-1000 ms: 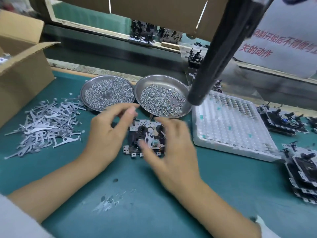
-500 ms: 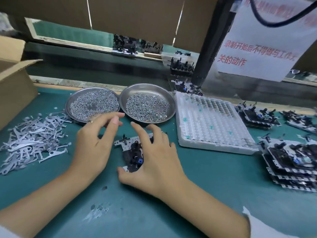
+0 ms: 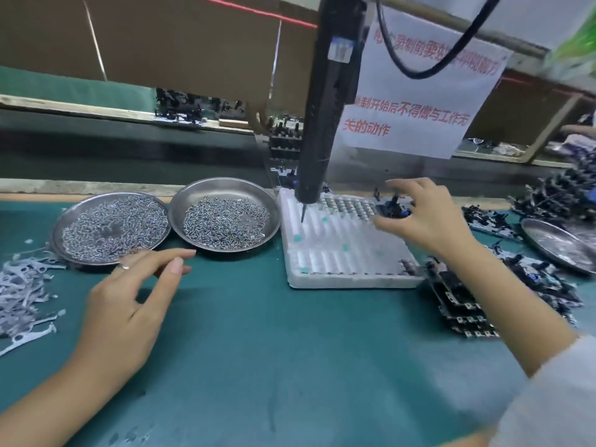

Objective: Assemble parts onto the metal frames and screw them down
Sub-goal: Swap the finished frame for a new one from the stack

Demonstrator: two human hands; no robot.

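My left hand [image 3: 129, 304] hovers over the green counter [image 3: 258, 350], fingers spread and holding nothing. My right hand [image 3: 422, 217] pinches a dark frame assembly [image 3: 392, 208], blurred, above the white ribbed tray [image 3: 338, 253]. Beyond lie two round steel dishes [image 3: 225, 217] of small screws; the black screwdriver [image 3: 325, 124] hangs above.

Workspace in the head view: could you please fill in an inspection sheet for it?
Surface: green mat.
Job's things: two screw dishes; white tray; stacked frames; metal levers.
Clutter: third dish, far right.
Grips: left hand open, empty, above the mat; right hand holds an assembled frame over the tray.
Cables: black cable beside the hanging screwdriver.
Surroundings: paper notice; cardboard panel.
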